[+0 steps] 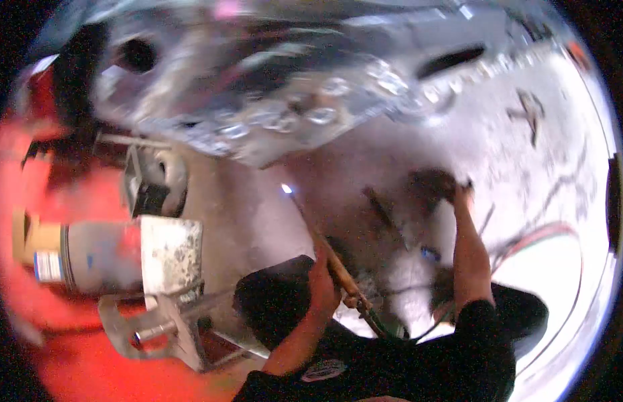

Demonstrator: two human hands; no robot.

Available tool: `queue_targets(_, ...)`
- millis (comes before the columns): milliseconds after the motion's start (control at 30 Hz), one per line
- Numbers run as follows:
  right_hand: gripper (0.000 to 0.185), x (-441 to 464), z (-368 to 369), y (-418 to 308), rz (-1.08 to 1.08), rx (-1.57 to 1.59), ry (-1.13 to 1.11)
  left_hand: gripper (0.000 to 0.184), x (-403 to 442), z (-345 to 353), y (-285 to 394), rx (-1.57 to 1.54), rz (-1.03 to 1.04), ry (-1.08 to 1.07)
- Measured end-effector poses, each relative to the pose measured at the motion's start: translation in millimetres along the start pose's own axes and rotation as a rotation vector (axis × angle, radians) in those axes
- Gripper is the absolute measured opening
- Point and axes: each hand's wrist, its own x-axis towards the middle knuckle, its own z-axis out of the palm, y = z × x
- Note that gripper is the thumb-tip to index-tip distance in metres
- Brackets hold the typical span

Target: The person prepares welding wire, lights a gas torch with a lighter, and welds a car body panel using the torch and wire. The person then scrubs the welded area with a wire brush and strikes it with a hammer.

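My left hand (pixel 323 285) is wrapped around the brass-coloured body of a gas torch (pixel 343 273). The torch slants up and left, and a small bright flame (pixel 286 189) burns at its tip. Above the flame is a large blurred metal panel (pixel 258 144) with several shiny round spots along its lower edge. Out to the right, my right hand (pixel 463 193) reaches over the floor beside a dark patch, perhaps a shadow. Its fingers are smeared by motion, so whether it holds anything is unclear.
Hoses (pixel 542 231) curve across the floor at right. A tool with crossed arms (pixel 529 115) lies farther off, and a dark bar (pixel 384 206) lies nearer. At left stand a grey cylinder (pixel 100 258), a stained whitish block (pixel 172 248) and a metal bracket (pixel 154 331).
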Motion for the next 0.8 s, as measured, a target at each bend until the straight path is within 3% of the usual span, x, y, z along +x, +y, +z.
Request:
queue_targets(33, 0.059, -4.8, 13.9, 16.0, 0.078, 0.096, 0.231, 0.054, -12.8, 12.7, 7.8, -0.036, -0.026, 0.024)
queue_targets(100, 0.065, -0.4, -17.2, 22.5, 0.496, 0.228, -0.165, 0.056, -15.0, 15.3, 10.5, -0.05, -0.057, -0.001)
queue_targets(167, 0.059, -7.2, -27.1, 51.9, 0.458, 0.228, -0.08, 0.046, -26.2, 21.6, 10.7, -0.037, 0.018, -0.011)
queue_targets(200, 0.064, -31.1, -36.4, 49.2, 0.3, 0.271, 0.012, 0.042, -32.6, 23.1, 10.8, -0.03, 0.055, -0.012)
queue_targets(267, 0.079, -39.0, -36.7, 46.2, 0.193, 0.294, -0.089, 0.044, -26.9, 18.9, 1.5, -0.093, 0.01, -0.105)
queue_targets(400, 0.081, -30.4, -24.2, 40.5, 0.053, 0.449, -0.249, 0.047, -30.4, 18.9, -3.3, -0.035, 0.039, -0.144)
queue_targets(433, 0.079, 16.9, 28.0, 94.2, -0.072, 0.354, -0.206, 0.049, -29.7, 19.9, -3.0, -0.014, 0.055, -0.135)
queue_targets(500, 0.069, 40.8, 46.1, 109.5, -0.001, 0.405, -0.322, 0.051, -23.2, 19.0, -3.1, -0.019, 0.063, -0.119)
queue_targets(600, 0.071, 25.6, 7.1, 65.7, 0.079, 0.233, -0.478, 0.057, -20.2, 18.5, 0.7, -0.009, 0.044, -0.085)
queue_targets(633, 0.074, 18.2, 1.3, 59.2, -0.442, -0.374, -0.32, 0.059, -23.0, 18.8, 3.6, 0.001, 0.033, -0.069)
queue_targets(700, 0.068, 34.8, 28.4, 65.5, -0.67, -0.792, -0.159, 0.063, -31.3, 24.4, 16.5, 0.083, -0.027, 0.003)
queue_targets(733, 0.059, 56.3, 44.5, 81.0, -0.376, -0.628, -0.21, 0.065, -31.5, 26.0, 19.9, 0.125, -0.06, 0.032)
queue_targets(800, 0.054, 63.9, 41.6, 82.3, -0.297, -0.746, -0.317, 0.066, -21.5, 24.0, 15.0, 0.145, -0.042, 0.015)
